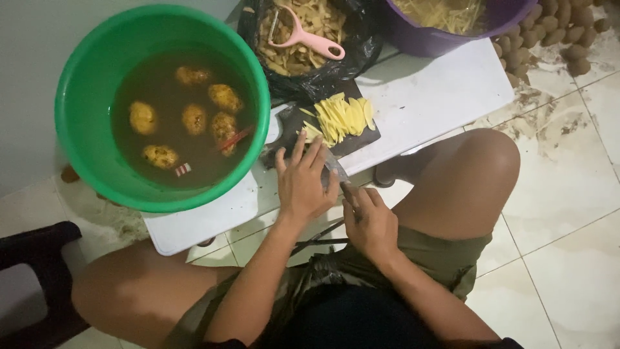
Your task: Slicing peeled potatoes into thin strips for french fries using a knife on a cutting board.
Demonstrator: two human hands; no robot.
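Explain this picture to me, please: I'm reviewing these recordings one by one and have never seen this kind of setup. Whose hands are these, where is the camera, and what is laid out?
There is no machine here. The single picture comes from a camera worn on a person's head, looking down at their own bare hands and knees as they sit low over a tiled floor. The right hand grips a knife by its handle. The left hand rests its fingers at the edge of a dark cutting board, beside a pile of yellow potato strips. The board lies on a low white table. Also there: a green tub of murky water with peeled potatoes, a black bag of peelings with a pink peeler on top, and a purple tub of cut strips.
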